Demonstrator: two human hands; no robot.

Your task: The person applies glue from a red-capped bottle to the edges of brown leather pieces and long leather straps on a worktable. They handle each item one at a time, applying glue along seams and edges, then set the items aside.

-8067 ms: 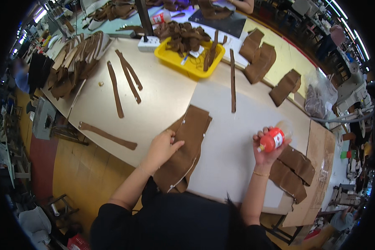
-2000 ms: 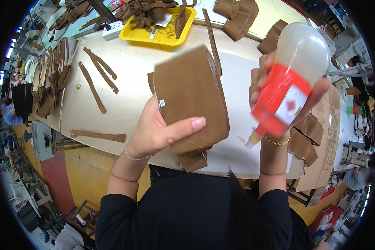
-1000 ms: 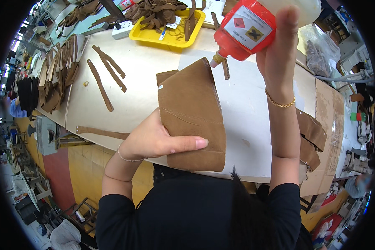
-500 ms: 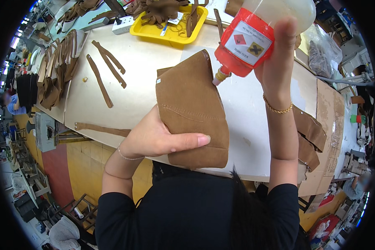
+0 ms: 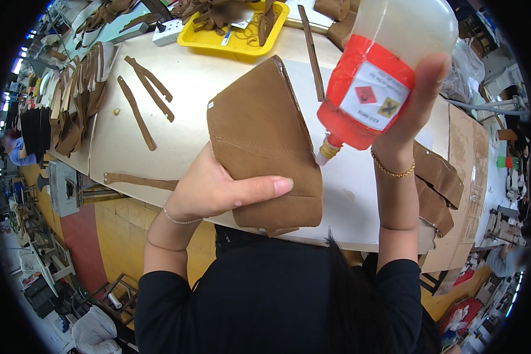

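Note:
A stitched brown leather piece, shaped like a shoe or boot upper, is held up over the table by my left hand. The thumb presses on its front face and the other fingers are hidden behind it. My right hand is wrapped round a glue bottle, tipped upside down, with a clear body, a red lower part and a white hazard label. Its narrow nozzle meets the right edge of the leather piece, about midway down.
A yellow tray with brown scraps stands at the back. Loose brown leather strips lie left on the table. Stacked leather pieces hang at the far left. More cut pieces rest on cardboard at right.
The bottle's nozzle has slid down along the leather's right edge, toward me. The leather piece has turned slightly and shifted a little to the left.

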